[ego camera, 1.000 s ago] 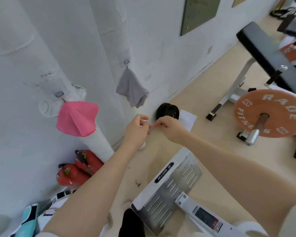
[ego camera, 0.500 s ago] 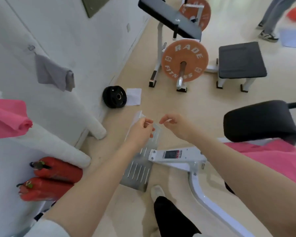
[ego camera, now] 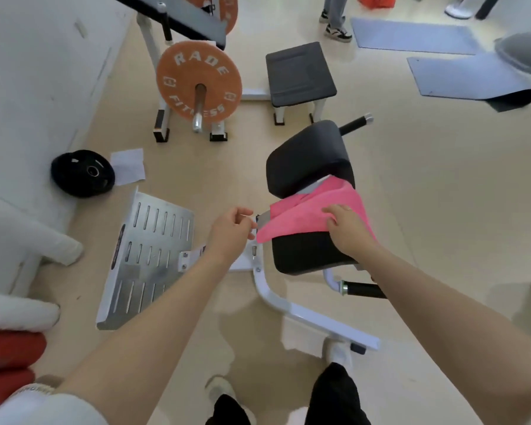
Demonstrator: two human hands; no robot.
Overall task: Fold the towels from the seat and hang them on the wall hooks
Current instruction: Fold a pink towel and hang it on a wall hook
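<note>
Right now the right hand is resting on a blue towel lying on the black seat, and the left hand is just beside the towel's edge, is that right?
Not quite: the towel is pink, not blue. The head view shows the right hand resting on it where it lies on the black seat, and the left hand just beside its edge, as you said.

My right hand (ego camera: 347, 223) rests on the pink towel (ego camera: 307, 214), which lies across the black seat (ego camera: 307, 253) with a grey towel (ego camera: 314, 188) showing beneath it. My left hand (ego camera: 232, 230) hovers just beside the towel's near corner, fingers loosely curled, holding nothing. A slotted metal footplate (ego camera: 147, 256) lies on the floor to the left.
</note>
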